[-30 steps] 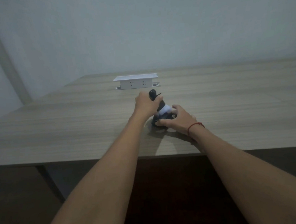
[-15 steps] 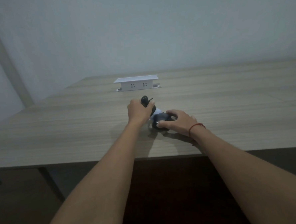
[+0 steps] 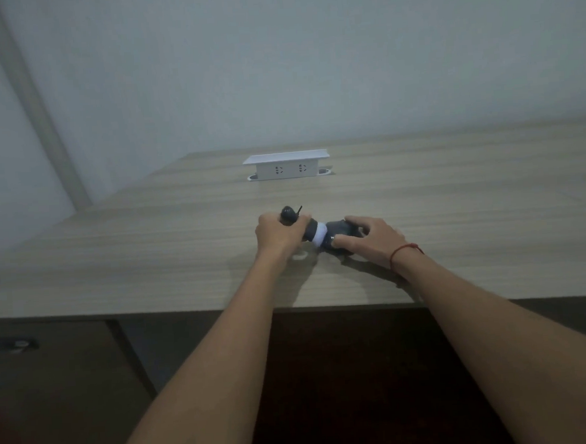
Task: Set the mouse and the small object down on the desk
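1. The thing in play is a small dark gadget with a white band (image 3: 320,234) round its middle. It looks like a little handheld device with a knob-like end and a thin black stalk sticking up. It's lying on its side on the wooden desk (image 3: 150,265), a bit in from the near edge, roughly centre.
2. The left hand (image 3: 277,236) has its fingers wrapped round the knob end, properly gripping it. The right hand (image 3: 371,239) is curled over the dark body on the other side of the band, thumb pressed against the near face, also holding on. There's a red string bracelet (image 3: 405,251) on that wrist.
3. My guess on handling: rigid plastic, light, and smooth enough to slip a little. The stalk looks like the fragile bit, so I'd keep off that. Best places to hold look like the two chunky ends, which is where the hands are.
4. The surface is pale wood-grain laminate, flat and matte, so it shouldn't slide much.
5. Further back, a white pop-up socket box (image 3: 286,167) stands up out of the desktop, well apart from the hands.
6. The room is dim, with a plain grey wall behind and dark cabinet fronts under the desk.
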